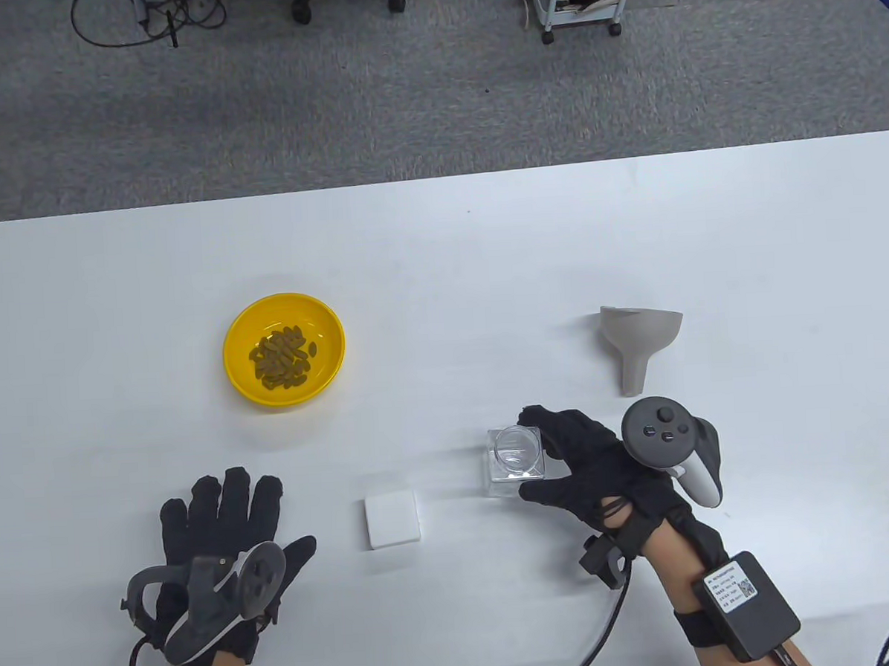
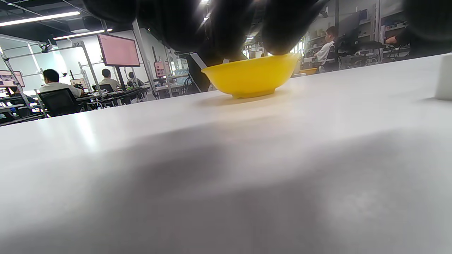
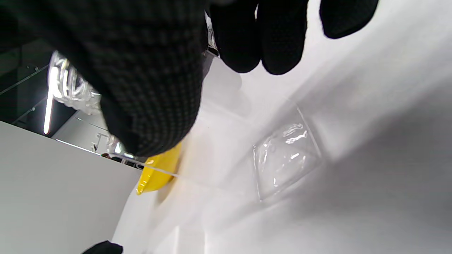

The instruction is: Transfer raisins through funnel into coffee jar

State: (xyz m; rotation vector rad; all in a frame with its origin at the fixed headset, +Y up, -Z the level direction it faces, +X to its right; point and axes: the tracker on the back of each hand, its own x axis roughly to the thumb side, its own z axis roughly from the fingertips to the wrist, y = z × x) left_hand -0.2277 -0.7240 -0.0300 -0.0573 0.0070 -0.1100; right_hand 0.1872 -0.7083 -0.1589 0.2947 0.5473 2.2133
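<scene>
Right hand (image 1: 600,466) grips the clear jar (image 1: 516,463); left hand (image 1: 224,538) lies flat, fingers spread, holding nothing.

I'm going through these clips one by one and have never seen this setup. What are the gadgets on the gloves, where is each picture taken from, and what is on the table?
No robot here: a person wears black sensor gloves, with a tracker strapped to the back of each hand. One camera looks down at the table; the other two sit on the wrists, low and tilted.

On the white table lie a yellow bowl of raisins, a grey funnel on its side, a small white block and a clear glass jar, open on top.

The right hand grips the jar between thumb and fingers. The left hand rests flat on the table, holding nothing.
</scene>
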